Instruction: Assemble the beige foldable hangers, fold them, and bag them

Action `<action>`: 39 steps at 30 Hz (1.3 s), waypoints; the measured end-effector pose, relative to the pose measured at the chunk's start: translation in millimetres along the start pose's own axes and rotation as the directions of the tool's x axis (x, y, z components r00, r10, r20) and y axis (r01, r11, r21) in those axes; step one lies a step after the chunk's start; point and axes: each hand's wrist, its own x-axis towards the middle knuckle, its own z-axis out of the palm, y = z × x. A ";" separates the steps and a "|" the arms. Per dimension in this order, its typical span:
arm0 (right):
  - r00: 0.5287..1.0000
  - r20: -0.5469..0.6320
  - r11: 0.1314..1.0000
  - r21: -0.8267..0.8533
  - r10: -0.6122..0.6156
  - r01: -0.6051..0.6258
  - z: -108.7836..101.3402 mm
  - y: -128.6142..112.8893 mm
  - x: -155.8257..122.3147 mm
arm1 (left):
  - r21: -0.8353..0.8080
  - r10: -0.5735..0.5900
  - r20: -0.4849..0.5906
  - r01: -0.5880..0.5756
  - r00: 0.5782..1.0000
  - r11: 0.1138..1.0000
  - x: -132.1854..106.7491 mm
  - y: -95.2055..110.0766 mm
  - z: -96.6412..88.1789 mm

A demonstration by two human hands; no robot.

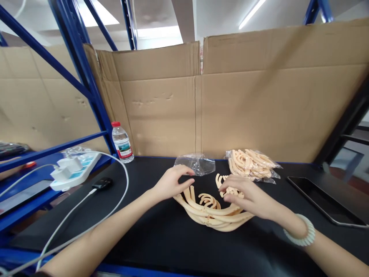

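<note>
A pile of curved tan plastic pieces [215,213] lay in the middle of the black tabletop [161,238]. The right hand [248,194] rested on top of the pile, its grip bent over some small pieces; whether it pinched one I could not tell. The left hand [171,182] touched the pile's left end, fingers loosely spread. Just behind lay an empty clear bag [197,163] and a full bag of pieces [252,163]. A water bottle [122,142] stood far left.

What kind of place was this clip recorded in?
Probably a small packing or assembly bench in a workshop or warehouse: blue metal racking, cardboard sheets walling a black table, and bagged plastic parts beside a loose pile.
</note>
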 end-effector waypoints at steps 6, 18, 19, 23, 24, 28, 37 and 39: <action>0.962 -0.270 0.999 0.005 0.043 -0.044 -0.7 24.1 2.1 | 0.202 -0.113 0.139 0.083 0.984 0.976 24.6 -46.6 17.7; 0.920 -0.380 0.994 -0.011 0.093 -0.105 -6.1 40.5 2.1 | 0.489 -0.424 -0.110 0.420 0.899 0.764 -45.4 -108.3 -41.4; 0.921 -0.378 0.994 -0.016 0.095 -0.109 -6.1 41.9 2.2 | 0.488 -0.441 -0.112 0.436 0.891 0.756 -49.2 -113.7 -38.0; 0.899 -0.423 0.991 -0.024 0.112 -0.135 -9.0 47.4 1.5 | 0.464 -0.496 -0.201 0.528 0.845 0.711 -56.8 -124.5 -26.5; 0.888 -0.443 0.989 -0.023 0.123 -0.148 -9.9 48.9 1.3 | 0.455 -0.505 -0.232 0.552 0.831 0.699 -57.4 -124.5 -25.0; 0.833 -0.530 0.979 -0.029 0.158 -0.204 -12.1 55.9 1.0 | 0.411 -0.515 -0.312 0.602 0.798 0.684 -58.3 -119.4 -20.6; 0.739 -0.613 0.937 0.009 0.281 -0.349 -15.8 75.0 -0.9 | 0.347 -0.447 -0.304 0.535 0.841 0.770 -57.0 -106.2 -13.6; 0.740 -0.609 0.934 0.005 0.286 -0.357 -16.1 79.1 -1.3 | 0.338 -0.421 -0.295 0.506 0.858 0.793 -55.2 -100.2 -12.0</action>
